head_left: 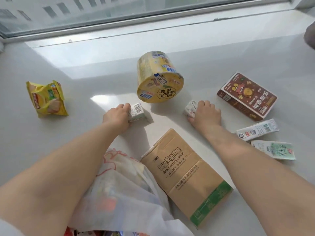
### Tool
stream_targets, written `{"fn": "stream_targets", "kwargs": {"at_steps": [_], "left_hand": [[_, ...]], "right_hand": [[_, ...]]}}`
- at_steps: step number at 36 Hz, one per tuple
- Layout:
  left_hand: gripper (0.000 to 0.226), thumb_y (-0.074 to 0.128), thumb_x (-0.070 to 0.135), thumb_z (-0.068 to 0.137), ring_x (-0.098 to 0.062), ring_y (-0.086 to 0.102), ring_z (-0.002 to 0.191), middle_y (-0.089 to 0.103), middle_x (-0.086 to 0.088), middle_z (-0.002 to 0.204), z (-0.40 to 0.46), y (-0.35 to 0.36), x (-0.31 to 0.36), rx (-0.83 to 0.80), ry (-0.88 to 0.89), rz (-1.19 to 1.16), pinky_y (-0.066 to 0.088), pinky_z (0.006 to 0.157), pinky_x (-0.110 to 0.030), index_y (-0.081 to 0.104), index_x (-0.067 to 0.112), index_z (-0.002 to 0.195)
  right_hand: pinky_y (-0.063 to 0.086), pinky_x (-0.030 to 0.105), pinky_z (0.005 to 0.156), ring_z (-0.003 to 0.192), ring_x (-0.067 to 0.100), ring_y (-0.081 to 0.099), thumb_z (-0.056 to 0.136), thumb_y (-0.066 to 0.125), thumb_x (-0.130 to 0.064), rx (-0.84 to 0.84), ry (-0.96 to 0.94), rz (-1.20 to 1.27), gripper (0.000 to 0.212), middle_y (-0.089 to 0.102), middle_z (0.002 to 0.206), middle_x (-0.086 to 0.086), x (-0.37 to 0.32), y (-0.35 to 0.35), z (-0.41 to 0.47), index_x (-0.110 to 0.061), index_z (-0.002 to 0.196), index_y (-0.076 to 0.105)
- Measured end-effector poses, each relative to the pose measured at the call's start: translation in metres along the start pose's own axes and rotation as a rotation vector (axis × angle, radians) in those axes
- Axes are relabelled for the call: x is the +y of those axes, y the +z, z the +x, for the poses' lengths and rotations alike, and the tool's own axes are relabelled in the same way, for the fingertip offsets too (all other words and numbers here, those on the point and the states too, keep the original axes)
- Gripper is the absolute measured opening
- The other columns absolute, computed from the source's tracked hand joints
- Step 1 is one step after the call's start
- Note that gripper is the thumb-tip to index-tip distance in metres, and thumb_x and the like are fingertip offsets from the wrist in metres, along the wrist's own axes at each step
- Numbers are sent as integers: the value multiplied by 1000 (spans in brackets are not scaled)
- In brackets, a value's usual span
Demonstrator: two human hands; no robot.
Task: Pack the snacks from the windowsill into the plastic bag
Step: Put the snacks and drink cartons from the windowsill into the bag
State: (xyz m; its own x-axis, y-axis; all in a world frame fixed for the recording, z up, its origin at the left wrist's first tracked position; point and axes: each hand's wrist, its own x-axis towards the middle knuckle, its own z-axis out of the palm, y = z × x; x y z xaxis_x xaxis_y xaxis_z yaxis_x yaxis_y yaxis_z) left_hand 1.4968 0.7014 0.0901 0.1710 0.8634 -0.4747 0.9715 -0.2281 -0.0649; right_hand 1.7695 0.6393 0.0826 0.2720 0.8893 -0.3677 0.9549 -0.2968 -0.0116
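- Left hand (117,114) grips a small carton (137,112); right hand (205,114) grips a white packet (190,108)
- Noodle tub (159,77) at twelve o'clock between them on the windowsill (85,68)
- Brown box (185,176) at six o'clock, beside the plastic bag (122,189)

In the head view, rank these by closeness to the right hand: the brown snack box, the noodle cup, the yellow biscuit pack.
From the right hand:
1. Brown snack box, just to its right.
2. Noodle cup, up and to its left.
3. Yellow biscuit pack, far left on the windowsill, beyond the left hand.
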Motion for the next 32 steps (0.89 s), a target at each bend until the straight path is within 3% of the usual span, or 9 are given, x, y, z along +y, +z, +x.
{"fn": "stream_targets", "kwargs": {"at_steps": [6, 12, 18, 22, 28, 32], "left_hand": [[34, 60, 31, 84, -28, 58, 96, 60, -5, 108, -28, -14, 15, -65, 37, 64, 37, 64, -29, 43, 16, 109], [38, 64, 34, 83, -23, 50, 81, 60, -4, 102, -63, -47, 52, 70, 96, 15, 40, 61, -30, 42, 16, 108], [38, 66, 35, 81, -25, 56, 80, 61, -5, 97, -108, -66, 100, 170, 164, -238, 46, 61, -36, 42, 14, 102], [37, 65, 34, 82, -27, 61, 83, 61, -5, 98, -151, -76, 127, 190, 196, -399, 53, 69, -42, 45, 12, 105], [33, 64, 32, 84, -27, 55, 82, 53, -5, 97, -224, -86, 152, 332, 294, -542, 38, 62, -35, 40, 14, 97], [39, 66, 30, 82, -31, 57, 87, 57, -7, 102, -270, -94, 148, 473, 296, -779, 47, 70, -44, 48, 9, 109]], "right_hand": [[41, 38, 88, 113, 31, 49, 89, 48, -54, -65, 106, 238, 61, 50, 123, 13, 10, 2, -43, -4, 124, 43], [42, 38, 86, 110, 28, 50, 89, 50, -52, 39, 111, 226, 60, 50, 121, 13, 20, -16, -90, -2, 122, 42], [40, 34, 77, 105, 27, 52, 88, 51, -51, 54, 196, 400, 55, 51, 117, 9, 37, -19, -159, -7, 119, 45], [38, 32, 70, 98, 26, 54, 85, 53, -49, 79, 268, 601, 48, 52, 109, 5, 51, -23, -204, -10, 113, 48], [34, 31, 61, 71, 17, 49, 81, 59, -51, 189, 230, 869, 38, 52, 80, -3, 42, -64, -260, -16, 88, 47], [33, 30, 56, 66, 7, 47, 81, 62, -46, 278, 170, 1014, 33, 51, 78, -3, 26, -90, -290, -17, 85, 47]]}}
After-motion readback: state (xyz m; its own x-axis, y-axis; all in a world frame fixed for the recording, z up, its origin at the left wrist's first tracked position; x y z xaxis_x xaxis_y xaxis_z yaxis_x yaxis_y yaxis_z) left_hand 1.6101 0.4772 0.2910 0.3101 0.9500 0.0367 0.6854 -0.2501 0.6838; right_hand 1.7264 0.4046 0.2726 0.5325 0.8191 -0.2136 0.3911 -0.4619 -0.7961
